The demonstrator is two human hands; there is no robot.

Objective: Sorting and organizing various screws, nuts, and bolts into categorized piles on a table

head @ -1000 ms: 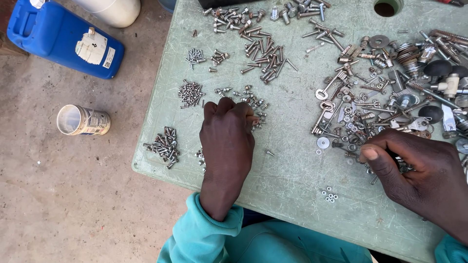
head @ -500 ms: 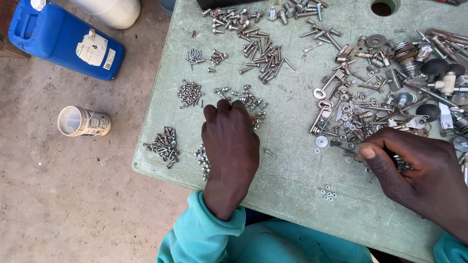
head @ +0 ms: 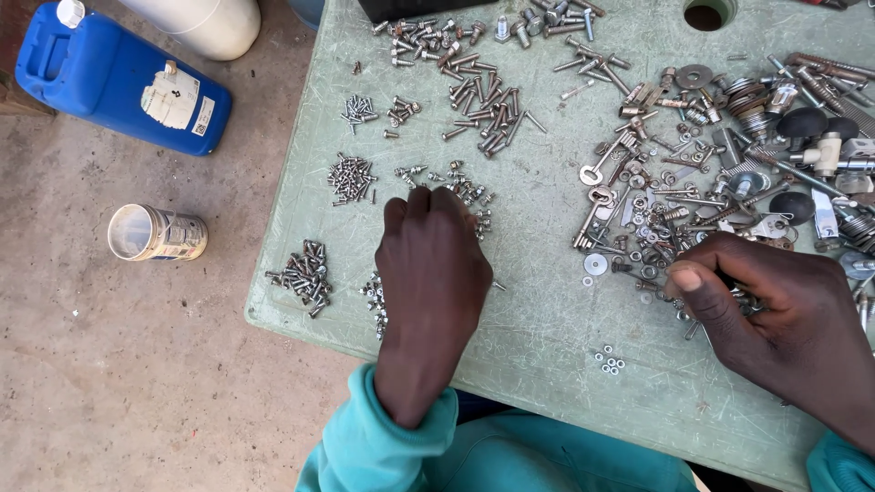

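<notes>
Head view: the left hand [head: 433, 273] lies palm down on the pale green desk [head: 547, 346], its fingertips pressed into a small heap of short screws [head: 456, 189]. Whether the fingers pinch anything I cannot tell, since the knuckles hide the tips. The right hand [head: 775, 319] rests at the near edge of the big mixed pile of keys, washers and bolts [head: 693, 173], thumb and fingers drawn together over small pieces underneath; what they clamp is hidden.

Sorted heaps lie around the left hand: tiny dark screws [head: 351, 178] just beyond it, stubby bolts [head: 301, 271] near the desk's left edge, and a few small nuts [head: 609, 363] between the two hands. On the concrete floor stand a blue jerrycan [head: 118, 77] and a tipped tin can [head: 155, 233].

Risk, as I judge it: the stubby bolts sit close to the rim, so a sweep of the left wrist could knock them onto the floor, and dragging fingers could mix neighbouring heaps.
</notes>
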